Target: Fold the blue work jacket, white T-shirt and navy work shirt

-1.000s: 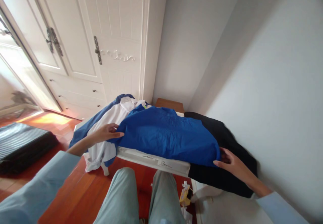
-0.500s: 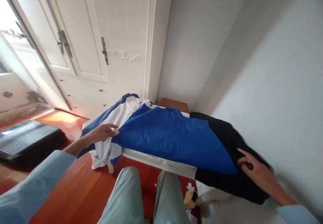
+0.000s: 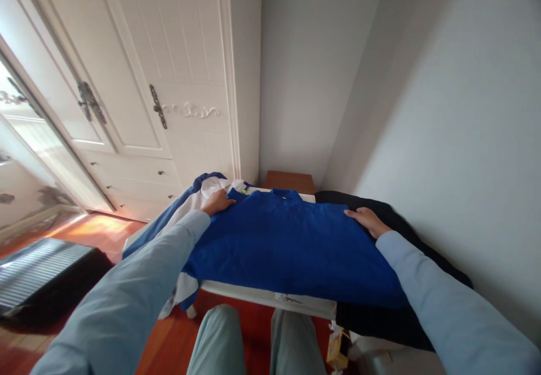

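Note:
A blue shirt (image 3: 287,245) lies spread over a white table (image 3: 236,291), its collar toward the far edge. My left hand (image 3: 217,202) is closed on its upper left corner, close to the collar of a white shirt (image 3: 186,206). My right hand (image 3: 368,221) pinches the blue shirt's upper right corner. Beneath that side and beyond it lies a black garment (image 3: 380,324). Farther left, a darker blue garment (image 3: 163,225) lies beside the white shirt. Fingertips of both hands are only partly visible.
A white wardrobe (image 3: 190,53) stands ahead on the left, next to a grey wall (image 3: 304,82). A brown wooden box-like piece (image 3: 289,181) sits behind the table. A dark ribbed suitcase (image 3: 46,273) lies on the red wood floor (image 3: 156,341). Below the table is a yellow package (image 3: 337,349).
Both hands have moved from the blue shirt's lower side corners up to its upper corners. The shirt lies a little wider on its left side. The view has shifted slightly.

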Action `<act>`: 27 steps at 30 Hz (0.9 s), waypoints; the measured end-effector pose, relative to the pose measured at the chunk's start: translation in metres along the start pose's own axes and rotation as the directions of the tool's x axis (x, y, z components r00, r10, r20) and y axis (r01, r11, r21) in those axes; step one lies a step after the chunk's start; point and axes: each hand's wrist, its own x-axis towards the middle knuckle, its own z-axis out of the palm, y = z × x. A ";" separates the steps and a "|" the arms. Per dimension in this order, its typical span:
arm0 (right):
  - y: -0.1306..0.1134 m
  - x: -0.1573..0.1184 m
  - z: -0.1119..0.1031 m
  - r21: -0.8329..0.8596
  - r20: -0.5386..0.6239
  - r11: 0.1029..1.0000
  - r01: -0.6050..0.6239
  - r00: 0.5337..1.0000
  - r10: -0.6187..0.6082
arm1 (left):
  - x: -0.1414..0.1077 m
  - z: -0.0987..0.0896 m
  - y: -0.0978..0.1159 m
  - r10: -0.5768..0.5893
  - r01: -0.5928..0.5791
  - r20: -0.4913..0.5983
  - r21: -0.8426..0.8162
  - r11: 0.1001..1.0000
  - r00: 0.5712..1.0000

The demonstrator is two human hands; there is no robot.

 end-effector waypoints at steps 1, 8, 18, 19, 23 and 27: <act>-0.001 0.007 0.002 0.009 0.008 1.000 0.012 1.000 -0.012 | 0.004 0.000 -0.001 0.002 -0.002 -0.006 -0.004 1.000 1.000; -0.010 0.047 -0.016 0.376 -0.036 0.893 0.250 0.966 -0.255 | 0.028 -0.023 -0.016 -0.087 0.040 -0.195 -0.233 0.972 0.977; 0.004 0.069 0.038 -0.079 -0.108 0.991 0.112 0.987 -0.120 | 0.032 0.003 0.008 0.153 -0.119 -0.279 0.133 0.984 0.948; 0.002 0.069 0.035 -0.115 -0.108 0.986 0.122 0.985 -0.135 | 0.026 0.005 0.013 0.249 -0.203 -0.230 0.208 0.957 0.941; -0.016 0.059 0.032 -0.262 -0.127 0.945 0.194 0.964 -0.234 | 0.002 0.026 0.038 0.520 -0.514 0.063 0.298 0.805 0.852; -0.026 0.006 0.072 -0.442 0.212 0.638 0.630 0.765 -0.608 | -0.014 0.075 0.058 0.557 -0.621 0.287 0.240 0.746 0.779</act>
